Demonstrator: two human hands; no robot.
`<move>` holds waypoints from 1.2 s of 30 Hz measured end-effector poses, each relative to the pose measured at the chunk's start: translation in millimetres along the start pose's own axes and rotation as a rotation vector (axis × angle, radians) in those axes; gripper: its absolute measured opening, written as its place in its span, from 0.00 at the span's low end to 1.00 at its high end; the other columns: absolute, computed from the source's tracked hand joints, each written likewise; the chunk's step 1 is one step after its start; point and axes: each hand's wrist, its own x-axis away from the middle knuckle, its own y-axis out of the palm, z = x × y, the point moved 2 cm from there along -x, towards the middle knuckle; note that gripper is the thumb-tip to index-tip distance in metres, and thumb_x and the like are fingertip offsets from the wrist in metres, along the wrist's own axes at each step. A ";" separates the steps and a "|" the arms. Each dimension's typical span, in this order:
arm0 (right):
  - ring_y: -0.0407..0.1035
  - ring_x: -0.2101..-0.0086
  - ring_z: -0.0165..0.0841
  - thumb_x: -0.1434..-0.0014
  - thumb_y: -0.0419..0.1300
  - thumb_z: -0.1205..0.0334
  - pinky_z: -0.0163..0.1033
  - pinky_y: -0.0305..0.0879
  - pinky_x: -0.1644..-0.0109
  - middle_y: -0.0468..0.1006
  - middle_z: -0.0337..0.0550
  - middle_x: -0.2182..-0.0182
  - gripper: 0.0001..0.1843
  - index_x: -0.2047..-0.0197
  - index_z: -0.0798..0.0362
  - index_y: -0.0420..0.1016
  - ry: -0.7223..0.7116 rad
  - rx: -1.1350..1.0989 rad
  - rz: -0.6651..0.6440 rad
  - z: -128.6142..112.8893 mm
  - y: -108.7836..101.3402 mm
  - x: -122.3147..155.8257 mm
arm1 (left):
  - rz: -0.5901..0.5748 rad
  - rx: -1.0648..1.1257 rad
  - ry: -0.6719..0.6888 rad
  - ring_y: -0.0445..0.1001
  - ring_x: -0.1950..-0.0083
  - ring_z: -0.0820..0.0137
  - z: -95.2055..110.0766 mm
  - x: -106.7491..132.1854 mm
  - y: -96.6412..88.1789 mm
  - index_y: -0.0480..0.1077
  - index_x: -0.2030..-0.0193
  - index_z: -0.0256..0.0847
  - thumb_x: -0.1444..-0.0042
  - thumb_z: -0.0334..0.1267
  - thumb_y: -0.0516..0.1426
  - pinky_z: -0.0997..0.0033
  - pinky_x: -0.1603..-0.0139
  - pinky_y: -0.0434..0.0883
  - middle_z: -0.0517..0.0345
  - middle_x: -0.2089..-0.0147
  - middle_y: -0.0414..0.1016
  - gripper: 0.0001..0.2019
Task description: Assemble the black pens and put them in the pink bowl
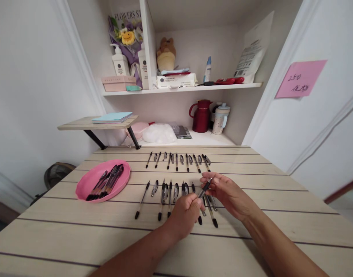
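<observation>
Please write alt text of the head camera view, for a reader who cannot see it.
A person's left hand grips a pen, with the right hand at its far end, above a striped wood-look table. Uncapped pens and loose caps lie in two rows; a pink round dish at left holds more pens.

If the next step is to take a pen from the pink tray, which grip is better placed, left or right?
Probably the left grip: it is nearer the pink tray than the right grip. It holds a pen, though, so would need freeing first.
</observation>
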 end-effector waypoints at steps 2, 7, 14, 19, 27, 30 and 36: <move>0.66 0.68 0.30 0.56 0.66 0.57 0.37 0.62 0.62 0.74 0.40 0.68 0.11 0.68 0.51 0.75 -0.004 -0.003 0.002 0.3 0.4 0.5 | -0.002 -0.003 -0.009 0.52 0.82 0.77 0.6 0.3 0.1 0.63 0.72 0.39 0.44 0.43 0.45 0.76 0.78 0.53 0.66 0.85 0.56 0.13; 0.65 0.69 0.29 0.55 0.66 0.58 0.35 0.62 0.64 0.74 0.40 0.68 0.08 0.72 0.52 0.74 -0.016 0.006 0.001 0.3 0.4 0.9 | 0.003 0.001 -0.007 0.52 0.82 0.77 2.0 1.4 0.6 0.62 0.73 0.39 0.43 0.42 0.44 0.77 0.79 0.52 0.66 0.85 0.55 0.13; 0.64 0.72 0.27 0.58 0.68 0.61 0.34 0.62 0.66 0.73 0.39 0.72 0.08 0.74 0.53 0.75 -0.007 -0.020 0.040 2.1 -4.2 -1.1 | -0.006 -0.025 0.001 0.53 0.82 0.78 0.1 1.2 -0.3 0.63 0.72 0.38 0.43 0.43 0.44 0.77 0.79 0.53 0.67 0.84 0.55 0.13; 0.66 0.67 0.31 0.56 0.67 0.59 0.37 0.63 0.61 0.75 0.42 0.67 0.11 0.66 0.52 0.77 0.030 -0.076 -0.017 0.0 -1.9 1.2 | 0.006 -0.028 -0.002 0.52 0.82 0.78 1.5 1.5 -0.1 0.62 0.72 0.39 0.43 0.42 0.44 0.77 0.78 0.53 0.67 0.84 0.55 0.13; 0.63 0.75 0.26 0.60 0.69 0.61 0.34 0.60 0.66 0.73 0.37 0.76 0.10 0.72 0.53 0.77 0.020 -0.043 0.030 4.8 -7.2 -2.7 | 0.011 -0.104 0.039 0.55 0.81 0.77 -3.2 -0.6 -1.6 0.62 0.72 0.39 0.43 0.43 0.44 0.76 0.76 0.54 0.66 0.84 0.56 0.13; 0.63 0.75 0.26 0.61 0.70 0.60 0.34 0.60 0.68 0.72 0.37 0.77 0.11 0.72 0.54 0.76 0.006 -0.028 0.042 6.1 -7.4 -3.1 | 0.020 -0.126 0.035 0.55 0.80 0.76 -3.4 -0.4 -1.8 0.62 0.73 0.39 0.44 0.42 0.44 0.76 0.75 0.54 0.66 0.84 0.57 0.13; 0.63 0.75 0.26 0.59 0.68 0.57 0.34 0.59 0.69 0.72 0.36 0.76 0.12 0.71 0.53 0.74 -0.012 0.036 0.017 2.7 -5.7 -1.6 | 0.028 -0.095 0.015 0.55 0.81 0.77 -4.2 -1.0 -1.9 0.62 0.73 0.39 0.44 0.41 0.45 0.76 0.76 0.54 0.67 0.84 0.57 0.12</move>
